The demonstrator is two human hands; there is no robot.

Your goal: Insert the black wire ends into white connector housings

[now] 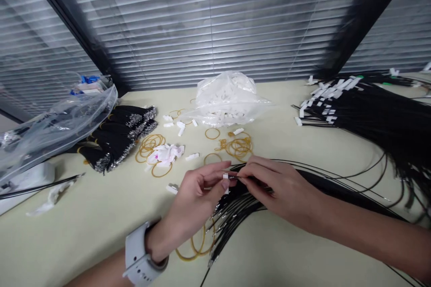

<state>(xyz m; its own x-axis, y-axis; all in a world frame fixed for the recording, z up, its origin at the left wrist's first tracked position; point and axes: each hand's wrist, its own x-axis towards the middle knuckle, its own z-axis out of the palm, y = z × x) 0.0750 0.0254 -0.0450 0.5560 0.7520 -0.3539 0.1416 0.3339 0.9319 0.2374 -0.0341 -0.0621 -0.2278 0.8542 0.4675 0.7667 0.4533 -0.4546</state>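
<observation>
White connector (226,176), black wires (240,208), amber rubber bands (240,147), pale-grey watchband (135,246), cream tabletop (84,237), grey-striped blinds (208,22)

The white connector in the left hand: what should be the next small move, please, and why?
Probably, the right hand should ease the black wire straight toward the white connector: the left hand pinches the connector, and the right hand pinches the wire close beside it, roughly in line. Whether the wire's tip is already inside is too small to tell.
</observation>
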